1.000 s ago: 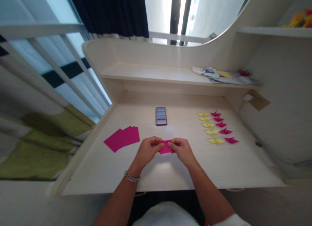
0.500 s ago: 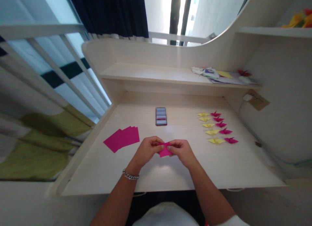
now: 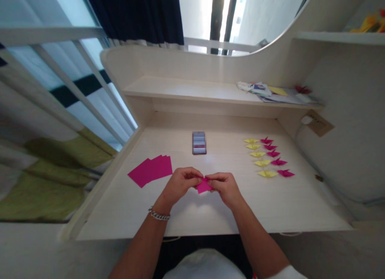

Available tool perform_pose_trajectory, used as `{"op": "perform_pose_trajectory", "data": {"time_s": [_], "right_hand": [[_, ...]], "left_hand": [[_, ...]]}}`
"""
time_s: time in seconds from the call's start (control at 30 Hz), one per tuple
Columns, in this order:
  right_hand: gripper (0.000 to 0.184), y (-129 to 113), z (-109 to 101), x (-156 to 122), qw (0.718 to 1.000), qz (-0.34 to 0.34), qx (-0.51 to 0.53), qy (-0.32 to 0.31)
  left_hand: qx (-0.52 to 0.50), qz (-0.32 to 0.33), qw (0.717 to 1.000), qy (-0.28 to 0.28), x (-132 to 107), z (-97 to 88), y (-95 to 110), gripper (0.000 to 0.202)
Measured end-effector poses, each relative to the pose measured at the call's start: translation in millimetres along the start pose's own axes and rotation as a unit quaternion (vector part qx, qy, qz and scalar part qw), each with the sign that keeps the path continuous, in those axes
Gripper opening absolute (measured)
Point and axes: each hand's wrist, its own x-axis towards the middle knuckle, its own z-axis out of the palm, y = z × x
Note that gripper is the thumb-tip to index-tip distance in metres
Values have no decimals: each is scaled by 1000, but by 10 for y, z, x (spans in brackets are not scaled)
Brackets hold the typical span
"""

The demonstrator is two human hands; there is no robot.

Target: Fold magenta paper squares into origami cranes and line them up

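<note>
A small folded piece of pink origami paper (image 3: 204, 186) is held between my two hands, above the front middle of the desk. My left hand (image 3: 184, 183), with a chain bracelet on its wrist, pinches the paper's left side. On the other side, my right hand (image 3: 223, 185) grips it between thumb and fingers. The fingertips of both hands nearly meet at the paper's upper edge and hide part of it. Several flat pink paper sheets (image 3: 150, 170) lie fanned out to the left of my left hand.
A phone (image 3: 199, 143) lies beyond my hands on the pale desk (image 3: 120, 215). At right stand a column of yellow paper cranes (image 3: 262, 163) and one of pink paper cranes (image 3: 279, 162). Papers (image 3: 264, 90) rest on the back shelf. A cable (image 3: 313, 160) runs along the right wall.
My left fingers have shifted slightly over the top of the pink paper, closer to the right fingertips. Both hands still grip it. The things on the desk have stayed in place.
</note>
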Motion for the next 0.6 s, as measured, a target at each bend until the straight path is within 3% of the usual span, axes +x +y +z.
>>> {"op": "perform_pose_trajectory", "data": {"time_s": [0.43,0.6], "right_hand": [[24,-96,-27,-33,996,30,47,-67],[27,-93,24,-21,998,55,6,-28]], "left_hand": [[91,49,995,-7,-4,-17,18,9],[135,48,990,-18,-18,13,47,12]]}}
